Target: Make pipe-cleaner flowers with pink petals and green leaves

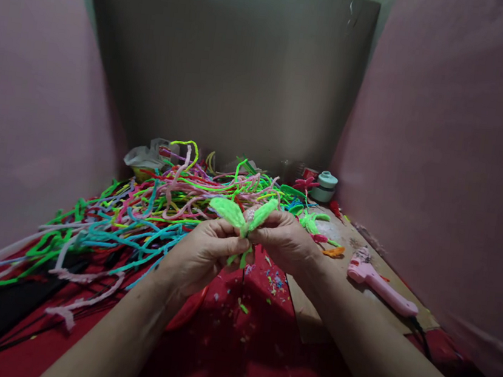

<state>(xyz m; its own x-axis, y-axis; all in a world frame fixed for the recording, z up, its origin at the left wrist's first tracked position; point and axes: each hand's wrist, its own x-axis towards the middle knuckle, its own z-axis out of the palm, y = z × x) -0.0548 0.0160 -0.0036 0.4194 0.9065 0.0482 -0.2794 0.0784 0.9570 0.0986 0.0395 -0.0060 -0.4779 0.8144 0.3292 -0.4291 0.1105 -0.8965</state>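
Observation:
Bright green pipe-cleaner leaves (229, 212) spread in a V between my two hands, joined at a thin stem. My left hand (208, 245) pinches the joint from the left, thumb pressed against it. From the other side, my right hand (284, 238) has thumb and fingers closed at the base of the right-hand leaf. Shorter green ends stick out below my fingers, and a thin dark stem hangs under them. The fingertips behind the leaves are partly hidden.
A tangled heap of coloured pipe cleaners (137, 223) covers the left and back. At right, a pink glue gun (381, 287) lies on a cardboard sheet (309, 312). Behind stands a pale blue jar (325, 188). Fuzzy scraps dot the red cloth (232, 345). Pink walls (462, 147) flank both sides.

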